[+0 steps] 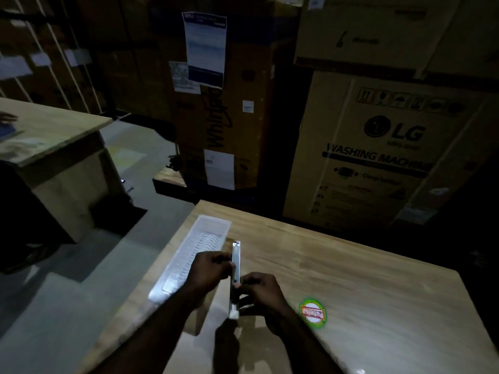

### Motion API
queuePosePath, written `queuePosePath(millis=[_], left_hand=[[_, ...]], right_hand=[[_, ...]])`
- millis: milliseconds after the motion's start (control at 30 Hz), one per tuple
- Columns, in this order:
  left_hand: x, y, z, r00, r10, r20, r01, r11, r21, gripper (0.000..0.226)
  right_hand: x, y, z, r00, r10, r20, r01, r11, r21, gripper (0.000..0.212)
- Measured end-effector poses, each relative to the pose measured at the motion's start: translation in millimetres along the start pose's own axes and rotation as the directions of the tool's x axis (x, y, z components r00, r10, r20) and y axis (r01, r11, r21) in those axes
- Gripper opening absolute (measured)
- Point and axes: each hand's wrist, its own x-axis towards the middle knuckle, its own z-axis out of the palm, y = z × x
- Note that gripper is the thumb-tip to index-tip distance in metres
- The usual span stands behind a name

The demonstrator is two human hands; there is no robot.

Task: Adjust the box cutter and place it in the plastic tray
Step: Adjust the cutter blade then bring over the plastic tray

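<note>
Stacked cardboard cartons fill the dim storeroom behind my workplace. On the biggest carton [378,147] at the right I can read "LG" and "WASHING MACHINE"; the tall carton [216,125] in the middle carries handwriting running down its side and a white and blue paper label [205,47], but its print is too blurred to read.

Below them is the wooden tabletop [364,268] where I work. A round green and red sticker [312,313] lies on it at my right; its word is not clear to me.

At the left edge of the tabletop lies the plastic tray [189,255], long, clear and ribbed inside, with its long axis running away from me and a little to the right.

Both my hands grasp the box cutter [234,276], above the tabletop and just beside the right edge of the tray. My left hand [210,268] pinches its middle from the left, and my right hand [259,292] closes on its near end from the right. The cutter is narrow and pale, and its long axis goes away from me, almost parallel to the tray. I cannot tell whether the blade is out.

I judge the adjusting is in progress. For the placing, the tray is directly left of the cutter, so my left hand is nearer, and only a short sideways shift without much turning seems necessary.
</note>
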Motion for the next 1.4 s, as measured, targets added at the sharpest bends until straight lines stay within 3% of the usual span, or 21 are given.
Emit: queuePosePath(millis=[167, 267, 367, 467, 600, 767, 1100, 1400], left_hand=[[37.3, -24.8, -38.4, 0.998, -0.041, 0.051, 0.036, 0.995, 0.09, 0.014], [57.5, -35.4, -52.7, 0.998, 0.046, -0.045, -0.029, 0.944, 0.328, 0.024], [69.5, -43.5, -59.0, 0.978, 0.172, -0.116, -0.06, 0.769, 0.636, 0.051], [77.5, -58.9, -62.2, 0.995, 0.059, -0.085, 0.035, 0.584, 0.811, 0.091], [83.5, -66.0, -62.6, 0.995, -0.088, -0.05, 0.092, 0.582, 0.808, 0.115], [84.6, -62.4, -65.4, 0.994, -0.093, -0.055, 0.1, 0.603, 0.791, 0.108], [79.4, -63.0, -71.5, 0.99, -0.126, -0.062, 0.136, 0.748, 0.65, 0.102], [75.6, -58.7, -58.1, 0.993, -0.114, -0.027, 0.097, 0.678, 0.729, 0.103]], right_hand=[[31.2, 2.6, 41.3, 0.995, 0.078, -0.068, -0.076, 0.996, 0.036, 0.009], [45.6, 2.5, 56.6, 0.99, 0.093, -0.11, -0.087, 0.995, 0.056, 0.007], [56.2, 1.8, 63.5, 0.981, 0.111, -0.162, -0.101, 0.993, 0.063, 0.01], [65.7, 1.4, 65.4, 0.966, 0.129, -0.224, -0.118, 0.991, 0.062, 0.016], [79.1, 2.9, 68.0, 0.944, 0.153, -0.292, -0.134, 0.987, 0.086, 0.018], [86.9, 3.8, 69.0, 0.929, 0.179, -0.324, -0.146, 0.981, 0.125, 0.014], [98.1, 5.5, 88.5, 0.918, 0.243, -0.314, -0.147, 0.943, 0.298, 0.011], [96.6, 7.1, 94.6, 0.892, 0.261, -0.368, -0.188, 0.957, 0.222, 0.023]])
